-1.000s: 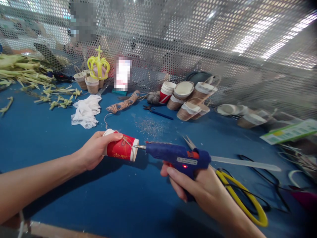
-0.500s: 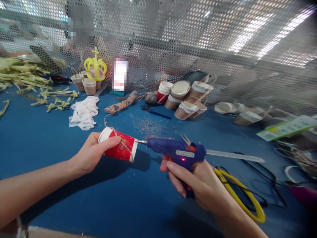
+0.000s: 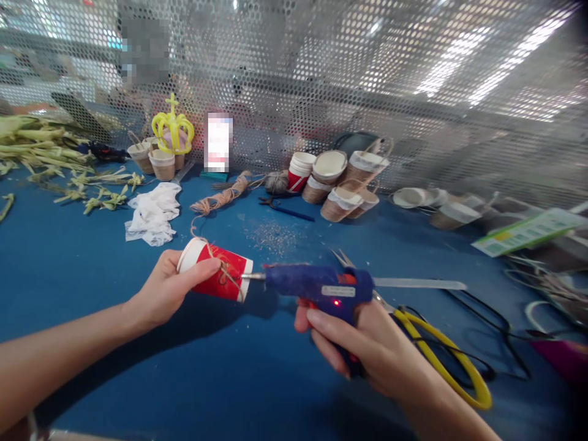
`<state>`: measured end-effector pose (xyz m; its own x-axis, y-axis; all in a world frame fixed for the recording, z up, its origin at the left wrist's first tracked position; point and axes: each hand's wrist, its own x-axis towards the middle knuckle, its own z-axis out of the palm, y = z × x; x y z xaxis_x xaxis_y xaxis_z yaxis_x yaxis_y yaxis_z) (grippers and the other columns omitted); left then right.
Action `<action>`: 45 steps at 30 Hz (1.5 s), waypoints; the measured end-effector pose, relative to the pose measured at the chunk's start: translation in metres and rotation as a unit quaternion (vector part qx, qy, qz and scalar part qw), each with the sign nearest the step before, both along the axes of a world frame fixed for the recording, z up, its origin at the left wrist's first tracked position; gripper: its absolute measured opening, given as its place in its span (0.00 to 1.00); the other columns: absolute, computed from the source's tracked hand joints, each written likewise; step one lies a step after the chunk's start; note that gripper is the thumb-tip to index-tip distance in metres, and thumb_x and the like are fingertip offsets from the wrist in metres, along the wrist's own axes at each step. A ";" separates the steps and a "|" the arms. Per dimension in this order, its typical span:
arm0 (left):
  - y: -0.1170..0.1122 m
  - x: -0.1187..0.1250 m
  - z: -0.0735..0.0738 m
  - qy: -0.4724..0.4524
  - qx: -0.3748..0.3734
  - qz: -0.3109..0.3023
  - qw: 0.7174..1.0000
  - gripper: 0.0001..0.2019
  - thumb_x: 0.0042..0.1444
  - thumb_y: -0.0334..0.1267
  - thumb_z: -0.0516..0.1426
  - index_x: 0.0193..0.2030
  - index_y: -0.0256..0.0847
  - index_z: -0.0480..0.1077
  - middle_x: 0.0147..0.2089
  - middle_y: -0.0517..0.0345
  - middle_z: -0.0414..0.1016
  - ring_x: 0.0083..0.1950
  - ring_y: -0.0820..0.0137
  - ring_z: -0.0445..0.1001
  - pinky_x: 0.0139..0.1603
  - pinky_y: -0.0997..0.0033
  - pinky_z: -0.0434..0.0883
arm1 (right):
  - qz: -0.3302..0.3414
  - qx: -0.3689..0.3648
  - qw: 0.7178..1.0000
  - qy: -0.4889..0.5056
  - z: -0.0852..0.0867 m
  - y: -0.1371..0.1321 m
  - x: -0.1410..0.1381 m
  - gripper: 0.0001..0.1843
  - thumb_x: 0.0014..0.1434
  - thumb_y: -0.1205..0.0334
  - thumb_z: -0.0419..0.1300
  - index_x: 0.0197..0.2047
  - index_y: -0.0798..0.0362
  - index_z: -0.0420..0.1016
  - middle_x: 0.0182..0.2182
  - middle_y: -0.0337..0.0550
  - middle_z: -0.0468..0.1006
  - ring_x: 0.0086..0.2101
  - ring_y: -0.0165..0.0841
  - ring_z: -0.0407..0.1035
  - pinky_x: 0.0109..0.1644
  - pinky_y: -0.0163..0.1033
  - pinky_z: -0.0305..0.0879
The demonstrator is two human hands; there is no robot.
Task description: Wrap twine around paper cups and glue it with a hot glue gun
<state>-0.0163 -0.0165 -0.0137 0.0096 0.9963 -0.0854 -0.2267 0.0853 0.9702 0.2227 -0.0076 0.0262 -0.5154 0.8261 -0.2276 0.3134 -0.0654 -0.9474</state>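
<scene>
My left hand (image 3: 168,285) grips a red paper cup (image 3: 234,263) with white ends, tilted on its side above the table. Its thumb presses a strand of twine (image 3: 210,248) against the cup's wall; the strand trails back to a twine bundle (image 3: 223,197). In my right hand (image 3: 342,334) is a blue glue gun (image 3: 303,280), its red light on and a clear glue stick (image 3: 420,283) jutting from the rear. The metal nozzle (image 3: 253,277) is at the cup's wall near the base, beside the twine; whether it touches I cannot tell.
Yellow-handled scissors (image 3: 452,349) and a black cord (image 3: 500,318) lie on the blue table (image 3: 220,373) at right. Twine-wrapped cups (image 3: 337,205) stand behind. White cloth (image 3: 155,211), dried plant strips (image 3: 110,199) and a yellow crown (image 3: 173,131) are at left. Perforated metal (image 3: 285,73) forms the back.
The glue gun has shifted slightly left and down, bringing its nozzle from the cup's base edge onto the wall. The whole view has also shifted a little.
</scene>
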 end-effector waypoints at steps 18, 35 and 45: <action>0.000 0.001 -0.003 -0.019 0.005 -0.008 1.000 0.07 0.45 0.39 0.61 0.24 0.38 0.77 0.24 0.57 0.78 0.26 0.72 0.72 0.29 0.78 0.69 | -0.017 -0.029 0.999 0.037 -0.007 0.004 -0.001 0.14 0.55 0.55 0.53 0.29 0.58 0.68 0.09 0.30 0.61 0.11 0.20 0.51 0.14 0.28 0.45; 0.002 0.003 0.002 -0.090 0.002 0.016 0.996 0.06 0.42 0.37 0.63 0.21 0.37 0.76 0.21 0.61 0.77 0.23 0.77 0.71 0.25 0.83 0.68 | -0.148 -0.022 0.988 0.039 -0.018 0.027 0.002 0.11 0.50 0.57 0.58 0.27 0.58 0.68 0.13 0.32 0.62 0.16 0.22 0.54 0.18 0.29 0.49; 0.004 0.001 0.004 -0.083 0.041 0.014 0.996 0.05 0.43 0.36 0.61 0.23 0.37 0.76 0.21 0.60 0.76 0.23 0.74 0.72 0.26 0.78 0.69 | -0.169 0.129 0.939 -0.271 -0.024 0.059 -0.008 0.14 0.53 0.52 0.54 0.25 0.55 0.64 0.16 0.39 0.69 0.15 0.27 0.64 0.20 0.32 0.58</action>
